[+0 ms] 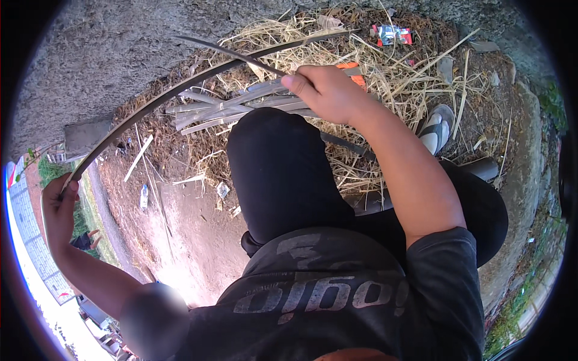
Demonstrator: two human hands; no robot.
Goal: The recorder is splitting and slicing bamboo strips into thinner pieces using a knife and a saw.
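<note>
My left hand (pixel 58 204), raised at the far left, pinches one end of a long, thin strip (pixel 158 101) that looks like split bamboo. From there the strip arcs up and to the right over the straw. My right hand (pixel 328 93) is closed around the lower end of a narrow dark blade (pixel 226 52), which looks like a long knife; its grip is hidden in my fist. Blade and strip cross near the top middle; whether they touch I cannot tell. Beneath my right hand, several grey-brown strips (pixel 208 111) lie piled beyond my black-clad knee (pixel 274 156).
Pale straw and shavings (pixel 397 66) litter the ground, with a red-and-white wrapper (pixel 392 35) among them. A rough grey wall (pixel 120 48) borders the far side. My sandalled foot (pixel 436 129) is at right. A small plastic bottle (pixel 144 197) lies left; behind my left forearm shows another person's hand (pixel 92 239).
</note>
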